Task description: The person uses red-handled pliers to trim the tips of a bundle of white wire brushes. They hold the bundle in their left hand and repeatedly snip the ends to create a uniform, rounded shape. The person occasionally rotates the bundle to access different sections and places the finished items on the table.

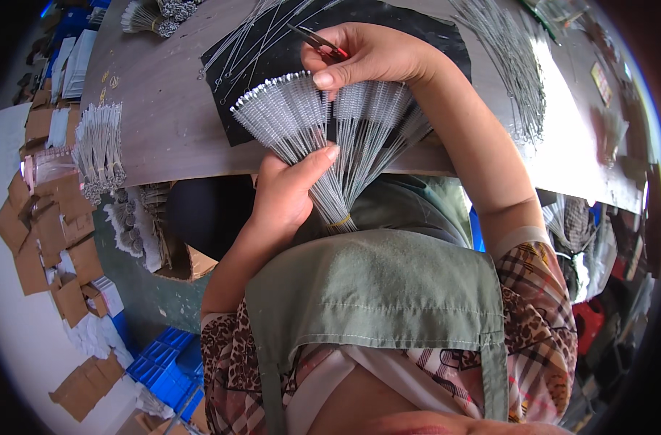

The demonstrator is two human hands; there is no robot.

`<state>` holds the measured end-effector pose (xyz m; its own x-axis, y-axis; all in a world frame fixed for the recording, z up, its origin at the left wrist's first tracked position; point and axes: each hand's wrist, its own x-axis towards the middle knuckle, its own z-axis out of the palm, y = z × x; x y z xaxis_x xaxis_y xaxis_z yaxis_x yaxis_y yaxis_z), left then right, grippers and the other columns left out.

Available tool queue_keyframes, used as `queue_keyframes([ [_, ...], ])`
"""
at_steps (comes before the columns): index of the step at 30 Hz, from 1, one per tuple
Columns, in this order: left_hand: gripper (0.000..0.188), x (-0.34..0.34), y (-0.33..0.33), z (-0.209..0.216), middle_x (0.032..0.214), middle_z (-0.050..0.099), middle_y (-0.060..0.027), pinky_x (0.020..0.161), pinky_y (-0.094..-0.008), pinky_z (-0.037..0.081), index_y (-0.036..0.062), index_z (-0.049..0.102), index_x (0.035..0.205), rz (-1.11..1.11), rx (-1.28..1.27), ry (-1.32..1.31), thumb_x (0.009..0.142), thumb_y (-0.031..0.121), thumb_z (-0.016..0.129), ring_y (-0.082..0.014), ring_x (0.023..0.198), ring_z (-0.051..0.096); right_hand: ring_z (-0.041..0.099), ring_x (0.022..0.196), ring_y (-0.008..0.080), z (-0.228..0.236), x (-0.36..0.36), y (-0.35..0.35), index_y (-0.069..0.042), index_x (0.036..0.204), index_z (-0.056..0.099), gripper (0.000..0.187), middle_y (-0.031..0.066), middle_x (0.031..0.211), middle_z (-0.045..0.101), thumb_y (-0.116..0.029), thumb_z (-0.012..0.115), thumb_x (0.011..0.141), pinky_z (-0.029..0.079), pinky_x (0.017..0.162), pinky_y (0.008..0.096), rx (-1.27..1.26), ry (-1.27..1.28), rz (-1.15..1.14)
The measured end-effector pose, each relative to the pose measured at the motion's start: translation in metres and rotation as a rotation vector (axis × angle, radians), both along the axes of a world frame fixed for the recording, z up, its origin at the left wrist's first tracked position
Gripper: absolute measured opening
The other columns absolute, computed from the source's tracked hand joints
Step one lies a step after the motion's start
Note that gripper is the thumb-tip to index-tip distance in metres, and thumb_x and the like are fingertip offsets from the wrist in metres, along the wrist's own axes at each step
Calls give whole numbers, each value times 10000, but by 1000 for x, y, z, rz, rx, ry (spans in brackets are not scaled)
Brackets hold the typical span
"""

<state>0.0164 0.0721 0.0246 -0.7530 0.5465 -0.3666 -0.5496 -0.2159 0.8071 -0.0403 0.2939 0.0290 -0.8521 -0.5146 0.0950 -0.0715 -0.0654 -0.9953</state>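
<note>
A fanned bunch of thin wire brushes with pale bristle ends stands over the table's near edge. My left hand is closed round its stems, thumb across the front, bristles upward. Lower down, a yellow band ties the stems together near my apron. My right hand is above the bristle ends, its thumb at the tips. It holds a small cutting tool with red on its handle and dark blades, pointing to the left; the fingers hide part of it.
A black mat covers part of the grey table, with loose looped wires on it. Other brush bundles lie at left and far left; a long wire pile is at right. Blue crates and cardboard fill the left floor.
</note>
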Motion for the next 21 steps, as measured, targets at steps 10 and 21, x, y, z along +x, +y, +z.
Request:
queue_keyframes([
  [10, 232, 1, 1, -2, 974, 624, -119, 786, -344, 523, -58, 562, 1062, 18, 11, -34, 845, 12, 605, -191, 850, 624, 557, 717, 74, 1, 1, -1, -59, 771, 629, 274, -23, 719, 586, -318, 708, 815, 430, 731, 229, -116, 58, 96],
  [21, 191, 2, -3, -6, 973, 594, -78, 787, -292, 514, -30, 533, 1040, 36, -8, -19, 859, -1, 588, -145, 860, 604, 526, 688, 62, 1, 2, -2, -83, 765, 628, 276, -39, 695, 578, -340, 720, 800, 414, 710, 226, -24, 36, -2],
])
